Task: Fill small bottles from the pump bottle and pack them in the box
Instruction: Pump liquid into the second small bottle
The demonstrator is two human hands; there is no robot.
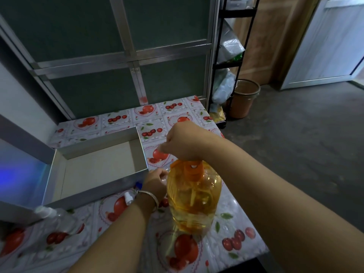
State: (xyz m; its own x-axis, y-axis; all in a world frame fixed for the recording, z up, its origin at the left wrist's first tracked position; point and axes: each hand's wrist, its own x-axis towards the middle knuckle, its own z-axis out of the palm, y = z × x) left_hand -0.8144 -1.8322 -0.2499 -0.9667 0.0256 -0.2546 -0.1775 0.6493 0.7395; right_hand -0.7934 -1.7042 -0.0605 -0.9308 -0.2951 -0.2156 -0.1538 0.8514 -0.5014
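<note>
A big clear pump bottle [194, 196] full of yellow liquid stands on the fruit-patterned table, with an orange pump head on top. My right hand [183, 141] is closed in a fist over the pump head. My left hand [155, 181] grips a small clear bottle [163, 177] just left of the pump bottle, close to its neck; most of that bottle is hidden by my fingers. The open silver box [49, 176] lies to the left and looks empty inside. Another small clear bottle with a white cap [57, 215] lies in front of the box.
A small white cap [129, 198] sits by my left wrist, with a blue bit just above it. Behind the table is a metal-framed glass partition [126, 56]. To the right stand a black shelf rack [228, 62] with bags and a brown bin [244, 99] on the grey floor.
</note>
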